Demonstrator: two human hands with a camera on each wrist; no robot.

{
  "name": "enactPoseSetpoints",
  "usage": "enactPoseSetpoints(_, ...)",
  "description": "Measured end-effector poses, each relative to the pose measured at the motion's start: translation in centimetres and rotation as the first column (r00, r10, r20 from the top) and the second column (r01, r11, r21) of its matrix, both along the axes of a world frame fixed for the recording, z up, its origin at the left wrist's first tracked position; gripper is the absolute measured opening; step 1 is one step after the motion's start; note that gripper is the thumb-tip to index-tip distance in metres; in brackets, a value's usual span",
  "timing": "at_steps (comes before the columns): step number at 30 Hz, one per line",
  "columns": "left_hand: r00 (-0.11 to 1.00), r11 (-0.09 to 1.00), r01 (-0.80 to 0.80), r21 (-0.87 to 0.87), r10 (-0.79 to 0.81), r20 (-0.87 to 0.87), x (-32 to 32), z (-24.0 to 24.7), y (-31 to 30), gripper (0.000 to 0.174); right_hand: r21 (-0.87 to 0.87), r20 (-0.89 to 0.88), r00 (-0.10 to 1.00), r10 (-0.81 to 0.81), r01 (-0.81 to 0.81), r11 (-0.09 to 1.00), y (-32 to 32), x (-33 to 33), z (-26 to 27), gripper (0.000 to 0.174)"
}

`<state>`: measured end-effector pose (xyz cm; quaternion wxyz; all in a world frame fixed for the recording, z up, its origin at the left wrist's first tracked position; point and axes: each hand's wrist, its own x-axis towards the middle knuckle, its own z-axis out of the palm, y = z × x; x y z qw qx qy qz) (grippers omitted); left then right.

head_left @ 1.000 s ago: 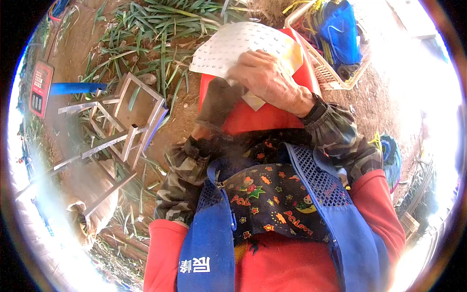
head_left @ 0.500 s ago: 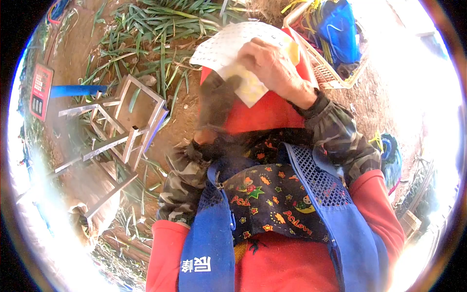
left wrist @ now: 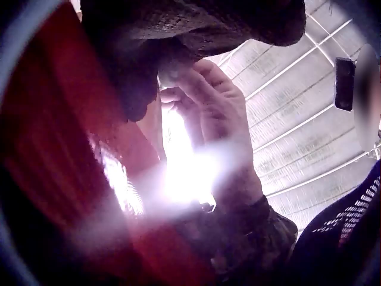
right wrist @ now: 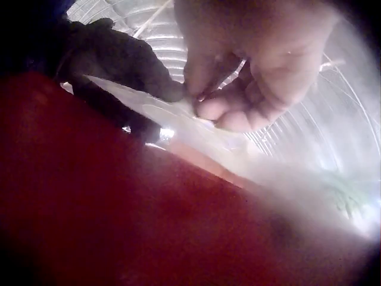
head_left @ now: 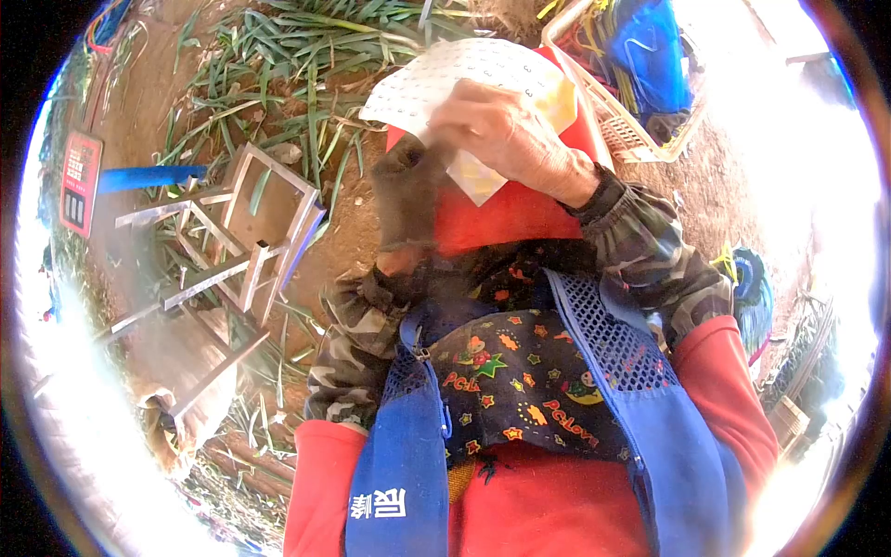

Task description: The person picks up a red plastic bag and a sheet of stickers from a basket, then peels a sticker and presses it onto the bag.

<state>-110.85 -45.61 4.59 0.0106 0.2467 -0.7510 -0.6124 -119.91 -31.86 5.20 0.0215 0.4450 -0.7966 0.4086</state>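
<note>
A white sheet [head_left: 445,79] printed with rows of small dark marks curves over the red covering [head_left: 510,218] on the person's lap. Its near corner, yellowish, points toward the body. The left hand [head_left: 406,190] wears a dark glove and grips the sheet's near left edge; in the right wrist view the gloved hand [right wrist: 119,59] has the sheet [right wrist: 196,131] between thumb and fingers. Bare, the right hand [head_left: 510,135] bends over the sheet, and its thumb and fingertips pinch at it close to the gloved thumb. Glare hides part of the left wrist view around the right hand [left wrist: 220,113].
Long green leaves [head_left: 297,42] litter the soil ahead. To the left lies a metal-framed stool [head_left: 264,251] on its side, with a red panel [head_left: 81,181] beyond. A plastic basket [head_left: 626,139] holding a blue bag [head_left: 650,56] stands at the front right.
The right hand rose away from the gloved hand, uncovering more of the sheet's yellowish corner, then came back down and left to the gloved thumb. The left hand stays at the sheet's edge.
</note>
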Motion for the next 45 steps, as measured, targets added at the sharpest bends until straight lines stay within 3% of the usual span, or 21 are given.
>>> enactPoseSetpoints(1,0.998,0.996,0.025,-0.089,-0.019,0.058,0.1,0.2,0.0,0.014,0.029,0.023,1.0,-0.004,0.003,1.0,0.1,0.0,0.0,0.009)
enactPoseSetpoints(7,0.997,0.992,0.053,0.112,-0.046,-0.064,0.3,-1.8,-0.3,0.014,-0.008,-0.049,0.998,0.047,-0.047,0.999,0.3,-0.2,0.3,0.009)
enactPoseSetpoints(10,0.997,0.982,0.073,0.174,-0.071,-0.019,0.4,-0.3,0.0,0.012,0.036,-0.012,1.0,0.018,-0.017,0.999,0.4,-0.1,0.6,0.009)
enactPoseSetpoints(13,0.99,0.99,0.121,0.069,-0.126,0.063,0.3,0.0,-0.4,0.011,0.033,0.001,0.999,0.048,-0.048,0.998,0.5,-0.3,0.4,0.009)
enactPoseSetpoints(22,0.997,0.978,0.075,0.193,-0.068,-0.043,0.1,-3.0,-0.7,0.026,-0.007,0.032,0.994,-0.1,0.1,0.995,-0.2,-0.3,0.0,0.011)
enactPoseSetpoints(25,0.987,0.779,0.006,0.628,0.098,-0.131,-0.1,-0.7,0.0,0.033,-0.055,0.132,0.964,-0.229,0.238,0.97,0.5,-0.6,2.7,0.014)
enactPoseSetpoints(26,0.984,0.707,0.018,0.707,0.111,-0.137,-0.5,-0.8,-0.7,0.036,-0.088,0.093,0.957,-0.274,0.282,0.955,1.2,-1.6,2.8,0.015)
enactPoseSetpoints(27,0.963,0.61,-0.02,0.792,0.226,-0.149,-0.2,-0.7,-0.3,0.029,-0.135,0.145,0.935,-0.323,0.342,0.93,1.8,-1.9,2.9,0.011)
enactPoseSetpoints(29,0.962,0.531,-0.141,0.836,0.273,-0.011,0.0,-0.4,-1.1,0.035,-0.163,0.174,0.897,-0.406,0.432,0.887,3.0,-2.3,3.6,0.009)
enactPoseSetpoints(30,0.948,0.506,-0.075,0.859,0.304,-0.096,-0.3,-1.4,-1.4,0.038,-0.13,0.113,0.9,-0.421,0.433,0.892,4.2,-2.8,3.4,0.008)
enactPoseSetpoints(31,0.929,0.416,-0.032,0.909,0.348,-0.126,-0.1,-2.2,-1.5,0.027,-0.095,0.083,0.9,-0.428,0.435,0.895,4.6,-3.1,3.0,0.008)
enactPoseSetpoints(33,0.905,0.282,-0.169,0.944,0.425,0.035,-0.2,-2.4,-1.8,0.02,-0.027,0.028,0.897,-0.441,0.441,0.897,5.2,-3.5,1.9,0.009)
enactPoseSetpoints(36,0.9,0.136,-0.2,0.97,0.417,0.127,0.3,-7.0,-4.4,0.016,0.038,-0.025,0.921,-0.389,0.39,0.92,5.3,-3.7,0.7,0.008)
enactPoseSetpoints(38,0.884,0.098,-0.206,0.974,0.445,0.142,0.2,-7.0,-4.4,0.014,0.103,-0.061,0.932,-0.359,0.363,0.926,4.8,-3.6,0.8,0.01)
enactPoseSetpoints(41,0.858,0.092,-0.22,0.971,0.492,0.147,0.1,-5.2,-3.5,0.013,0.361,-0.286,0.935,-0.21,0.308,0.88,4.4,-4.1,-0.8,0.01)
enactPoseSetpoints(45,0.886,0.078,-0.137,0.987,0.456,0.087,0.6,-5.8,-4.0,0.014,0.363,-0.26,0.965,-0.042,0.138,0.921,4.7,-3.6,-1.6,0.01)
